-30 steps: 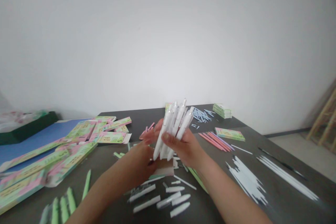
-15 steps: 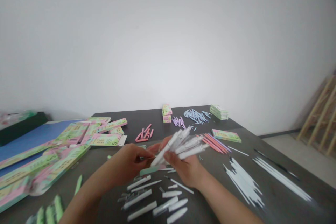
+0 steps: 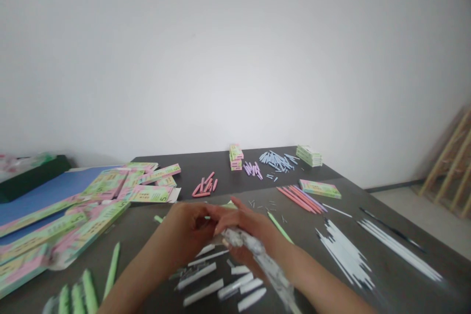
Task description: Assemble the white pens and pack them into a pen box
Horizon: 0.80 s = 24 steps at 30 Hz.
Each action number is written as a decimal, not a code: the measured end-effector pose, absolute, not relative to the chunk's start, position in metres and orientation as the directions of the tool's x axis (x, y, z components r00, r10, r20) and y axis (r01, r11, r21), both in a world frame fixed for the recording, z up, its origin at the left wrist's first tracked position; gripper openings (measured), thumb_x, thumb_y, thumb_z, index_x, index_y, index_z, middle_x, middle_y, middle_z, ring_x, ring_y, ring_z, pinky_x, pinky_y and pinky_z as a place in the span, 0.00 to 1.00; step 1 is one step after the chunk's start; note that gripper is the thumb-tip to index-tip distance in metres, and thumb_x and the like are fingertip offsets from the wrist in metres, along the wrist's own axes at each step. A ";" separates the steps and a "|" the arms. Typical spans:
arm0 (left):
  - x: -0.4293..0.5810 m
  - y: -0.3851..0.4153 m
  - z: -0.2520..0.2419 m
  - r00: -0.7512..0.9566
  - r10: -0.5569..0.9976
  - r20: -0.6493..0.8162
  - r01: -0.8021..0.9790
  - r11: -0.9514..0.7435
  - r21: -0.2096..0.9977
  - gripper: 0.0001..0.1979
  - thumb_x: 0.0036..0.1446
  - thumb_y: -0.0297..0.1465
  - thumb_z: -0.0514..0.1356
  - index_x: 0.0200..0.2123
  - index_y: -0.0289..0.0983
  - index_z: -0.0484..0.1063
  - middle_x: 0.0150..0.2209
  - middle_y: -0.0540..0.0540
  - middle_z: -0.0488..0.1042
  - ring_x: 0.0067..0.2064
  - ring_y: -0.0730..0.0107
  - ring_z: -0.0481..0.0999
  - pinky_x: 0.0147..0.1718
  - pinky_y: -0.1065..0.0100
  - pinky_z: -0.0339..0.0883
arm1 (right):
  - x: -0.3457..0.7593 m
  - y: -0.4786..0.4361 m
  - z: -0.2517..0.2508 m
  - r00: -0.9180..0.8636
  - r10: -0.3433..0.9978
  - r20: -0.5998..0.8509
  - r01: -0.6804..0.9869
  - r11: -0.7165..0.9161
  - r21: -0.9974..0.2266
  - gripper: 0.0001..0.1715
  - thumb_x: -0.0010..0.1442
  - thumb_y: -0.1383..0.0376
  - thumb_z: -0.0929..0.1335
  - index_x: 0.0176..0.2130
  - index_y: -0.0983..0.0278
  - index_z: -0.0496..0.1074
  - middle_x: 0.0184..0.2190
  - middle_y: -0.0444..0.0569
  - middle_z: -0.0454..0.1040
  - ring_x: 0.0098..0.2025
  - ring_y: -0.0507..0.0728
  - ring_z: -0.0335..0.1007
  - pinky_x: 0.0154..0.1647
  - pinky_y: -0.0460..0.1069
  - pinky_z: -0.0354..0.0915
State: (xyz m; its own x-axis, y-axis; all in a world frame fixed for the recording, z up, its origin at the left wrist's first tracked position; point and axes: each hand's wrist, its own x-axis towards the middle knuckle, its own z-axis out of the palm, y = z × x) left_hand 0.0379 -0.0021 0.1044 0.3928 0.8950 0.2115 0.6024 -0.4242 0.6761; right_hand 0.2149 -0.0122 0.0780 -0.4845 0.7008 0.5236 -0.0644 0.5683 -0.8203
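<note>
My right hand (image 3: 253, 228) is closed around crumpled clear plastic wrapping (image 3: 268, 265), which trails down toward me. Whether the white pens are inside it is hard to tell because of blur. Touching it at the fingertips, my left hand (image 3: 186, 228) has its fingers curled in, and what they grip is hidden. A yellow-green edge (image 3: 230, 204), possibly of a box, shows just behind the fingers. Below both hands, white pen barrels and caps (image 3: 204, 293) lie loose on the dark table (image 3: 158, 292).
Pink and green boxes (image 3: 99, 184) spread over the left side. Green pens (image 3: 77, 297) lie at front left. Red barrels (image 3: 298, 199), blue parts (image 3: 277, 161) and stacked boxes (image 3: 309, 155) are farther back. White refills (image 3: 344, 250) lie to the right.
The fanned bundle of white pens no longer shows above my hands; clear plastic now hangs toward me from the right hand. Both hands have turned inward and come together.
</note>
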 end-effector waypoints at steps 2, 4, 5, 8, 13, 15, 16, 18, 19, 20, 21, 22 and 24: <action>0.039 0.000 0.104 0.401 0.895 0.197 0.626 -0.424 0.654 0.14 0.50 0.34 0.54 0.31 0.35 0.78 0.23 0.49 0.76 0.26 0.70 0.70 0.24 0.75 0.60 | 0.220 -0.009 0.080 -0.503 0.637 0.584 0.033 0.689 -0.724 0.17 0.54 0.70 0.67 0.45 0.58 0.72 0.55 0.47 0.65 0.58 0.58 0.58 0.62 0.57 0.47; 0.042 0.002 0.102 0.393 0.899 0.191 0.668 -0.422 0.613 0.15 0.52 0.35 0.53 0.30 0.35 0.78 0.22 0.50 0.75 0.23 0.73 0.68 0.22 0.75 0.57 | 0.224 -0.005 0.078 -0.470 0.646 0.601 0.092 0.714 -0.694 0.14 0.57 0.67 0.66 0.44 0.60 0.71 0.56 0.49 0.63 0.57 0.57 0.58 0.57 0.54 0.55; 0.044 0.002 0.101 0.390 0.900 0.193 0.683 -0.424 0.595 0.15 0.52 0.34 0.52 0.31 0.35 0.78 0.22 0.50 0.75 0.23 0.73 0.68 0.22 0.75 0.56 | 0.225 -0.004 0.077 -0.445 0.662 0.603 0.096 0.705 -0.703 0.12 0.58 0.66 0.66 0.44 0.60 0.71 0.54 0.50 0.64 0.56 0.57 0.60 0.55 0.53 0.58; 0.048 0.002 0.100 0.378 0.899 0.221 0.703 -0.434 0.563 0.15 0.52 0.32 0.52 0.33 0.35 0.78 0.25 0.49 0.77 0.25 0.71 0.71 0.23 0.74 0.58 | 0.227 -0.005 0.074 -0.464 0.662 0.589 0.127 0.707 -0.695 0.12 0.60 0.67 0.64 0.44 0.60 0.70 0.48 0.49 0.70 0.50 0.55 0.66 0.55 0.53 0.58; 0.050 0.002 0.097 0.350 0.880 0.322 0.604 -0.475 0.640 0.14 0.49 0.28 0.55 0.36 0.37 0.78 0.30 0.48 0.80 0.32 0.66 0.77 0.29 0.72 0.67 | 0.234 -0.016 0.077 -0.581 0.529 0.619 0.271 0.843 -0.466 0.29 0.55 0.66 0.68 0.55 0.55 0.62 0.58 0.50 0.62 0.58 0.58 0.58 0.64 0.59 0.36; 0.051 0.003 0.093 0.347 0.856 0.383 0.492 -0.514 0.703 0.13 0.49 0.28 0.56 0.37 0.37 0.78 0.37 0.45 0.80 0.38 0.63 0.78 0.35 0.70 0.70 | 0.238 -0.018 0.076 -0.569 0.528 0.631 0.289 0.846 -0.447 0.29 0.55 0.64 0.69 0.56 0.55 0.62 0.61 0.50 0.57 0.61 0.59 0.52 0.64 0.60 0.35; 0.052 0.003 0.090 0.345 0.849 0.399 0.441 -0.522 0.730 0.13 0.50 0.30 0.57 0.38 0.37 0.78 0.40 0.44 0.79 0.40 0.62 0.78 0.37 0.69 0.70 | 0.240 -0.017 0.075 -0.559 0.546 0.624 0.297 0.835 -0.464 0.27 0.55 0.64 0.68 0.55 0.54 0.64 0.61 0.49 0.56 0.62 0.59 0.50 0.63 0.61 0.35; 0.054 0.003 0.084 0.341 0.850 0.401 0.377 -0.514 0.770 0.13 0.50 0.31 0.58 0.38 0.37 0.78 0.42 0.43 0.79 0.40 0.62 0.78 0.38 0.68 0.71 | 0.243 -0.015 0.072 -0.539 0.592 0.599 0.302 0.800 -0.519 0.23 0.57 0.63 0.67 0.53 0.52 0.66 0.60 0.46 0.58 0.62 0.58 0.51 0.63 0.61 0.36; 0.056 0.003 0.081 0.337 0.855 0.394 0.361 -0.504 0.784 0.13 0.51 0.31 0.58 0.38 0.37 0.78 0.41 0.43 0.79 0.40 0.62 0.78 0.37 0.68 0.72 | 0.244 -0.014 0.071 -0.533 0.608 0.589 0.297 0.786 -0.542 0.23 0.57 0.64 0.67 0.52 0.51 0.66 0.59 0.45 0.59 0.61 0.58 0.53 0.63 0.61 0.36; 0.058 0.002 0.078 0.334 0.861 0.383 0.351 -0.491 0.797 0.13 0.51 0.31 0.58 0.39 0.37 0.78 0.40 0.43 0.79 0.39 0.62 0.78 0.37 0.69 0.72 | 0.245 -0.012 0.070 -0.534 0.615 0.581 0.288 0.778 -0.558 0.23 0.57 0.64 0.67 0.53 0.51 0.66 0.59 0.44 0.60 0.60 0.57 0.54 0.63 0.61 0.36; 0.059 0.001 0.075 0.327 0.869 0.371 0.341 -0.475 0.811 0.13 0.51 0.31 0.58 0.39 0.37 0.78 0.39 0.43 0.80 0.38 0.63 0.79 0.37 0.69 0.72 | 0.246 -0.012 0.070 -0.543 0.614 0.573 0.277 0.775 -0.569 0.24 0.57 0.64 0.67 0.53 0.51 0.66 0.58 0.45 0.61 0.60 0.57 0.55 0.63 0.60 0.37; 0.060 0.001 0.072 0.314 0.879 0.358 0.326 -0.454 0.829 0.13 0.51 0.30 0.58 0.39 0.36 0.78 0.39 0.43 0.80 0.38 0.62 0.79 0.37 0.69 0.72 | 0.247 -0.011 0.070 -0.553 0.610 0.567 0.263 0.774 -0.576 0.26 0.56 0.65 0.68 0.54 0.51 0.65 0.58 0.46 0.60 0.59 0.58 0.55 0.63 0.60 0.39; 0.061 0.000 0.066 0.272 0.907 0.320 0.282 -0.394 0.875 0.13 0.49 0.31 0.59 0.38 0.36 0.78 0.37 0.44 0.80 0.38 0.62 0.79 0.37 0.69 0.72 | 0.248 -0.011 0.070 -0.581 0.604 0.546 0.237 0.767 -0.596 0.27 0.55 0.66 0.68 0.54 0.53 0.66 0.59 0.47 0.59 0.60 0.58 0.54 0.62 0.58 0.45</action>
